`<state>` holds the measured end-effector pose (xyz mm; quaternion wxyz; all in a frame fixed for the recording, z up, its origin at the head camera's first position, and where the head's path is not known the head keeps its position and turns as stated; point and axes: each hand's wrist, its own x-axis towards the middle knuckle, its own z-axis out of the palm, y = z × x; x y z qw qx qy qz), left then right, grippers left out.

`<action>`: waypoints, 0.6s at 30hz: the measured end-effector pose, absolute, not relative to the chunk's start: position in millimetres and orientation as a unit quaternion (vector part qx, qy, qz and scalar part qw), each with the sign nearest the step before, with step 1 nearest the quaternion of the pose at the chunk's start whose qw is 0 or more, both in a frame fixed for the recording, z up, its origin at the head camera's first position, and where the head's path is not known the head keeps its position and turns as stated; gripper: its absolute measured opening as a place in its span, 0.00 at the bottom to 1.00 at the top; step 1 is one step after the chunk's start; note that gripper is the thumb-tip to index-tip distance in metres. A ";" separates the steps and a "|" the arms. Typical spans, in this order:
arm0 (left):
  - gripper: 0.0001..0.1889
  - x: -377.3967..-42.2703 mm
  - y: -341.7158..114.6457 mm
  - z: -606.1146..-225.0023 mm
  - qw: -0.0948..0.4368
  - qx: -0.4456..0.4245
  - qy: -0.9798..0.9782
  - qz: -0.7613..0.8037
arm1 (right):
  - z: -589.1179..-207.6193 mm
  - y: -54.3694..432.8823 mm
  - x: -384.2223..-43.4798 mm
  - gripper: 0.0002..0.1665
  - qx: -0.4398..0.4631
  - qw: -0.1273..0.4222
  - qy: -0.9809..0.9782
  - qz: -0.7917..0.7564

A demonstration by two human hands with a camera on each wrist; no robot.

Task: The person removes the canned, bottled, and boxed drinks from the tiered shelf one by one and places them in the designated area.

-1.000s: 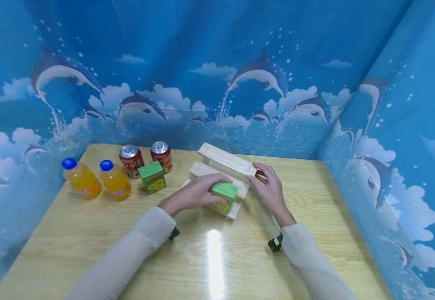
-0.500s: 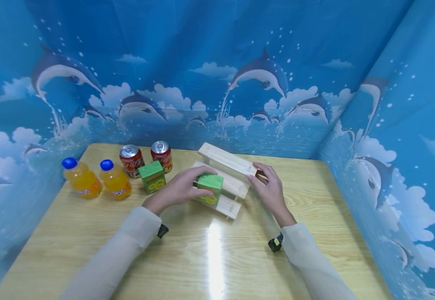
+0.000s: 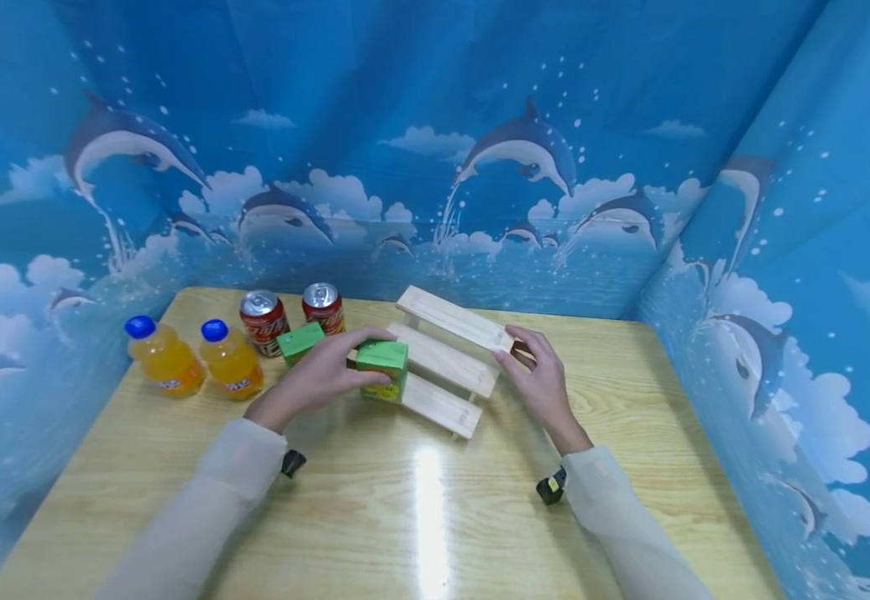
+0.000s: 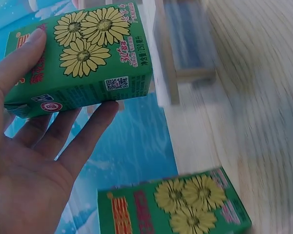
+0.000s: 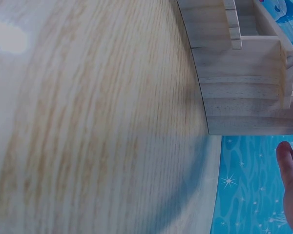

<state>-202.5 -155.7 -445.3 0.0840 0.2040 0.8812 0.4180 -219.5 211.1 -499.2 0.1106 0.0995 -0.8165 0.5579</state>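
Note:
My left hand grips a green juice carton with yellow flowers, thumb on one side and fingers on the other. In the head view, the carton overlaps the left end of the lowest step of a pale wooden three-step display rack. In the left wrist view, the held carton is right beside the rack's wood. My right hand holds the right end of the top step between thumb and fingers. A second green carton stands left of the rack, partly hidden behind my left hand.
Two orange drink bottles with blue caps stand at the left of the wooden table. Two red soda cans stand behind, towards the back edge. A blue dolphin curtain surrounds the table's back and sides.
My left hand has moved left with the carton, from the right end of the lowest step to its left end. My right hand and the rack have stayed put.

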 end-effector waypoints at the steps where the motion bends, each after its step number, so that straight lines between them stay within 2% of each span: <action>1: 0.34 -202.4 -158.7 -445.9 0.085 0.199 0.882 0.418 | -499.1 210.7 -219.5 0.30 0.099 0.111 -0.817 0.557; 18: 0.31 -194.2 -199.0 -449.8 0.067 0.162 0.895 0.411 | -497.3 210.6 -219.0 0.31 0.097 0.106 -0.820 0.554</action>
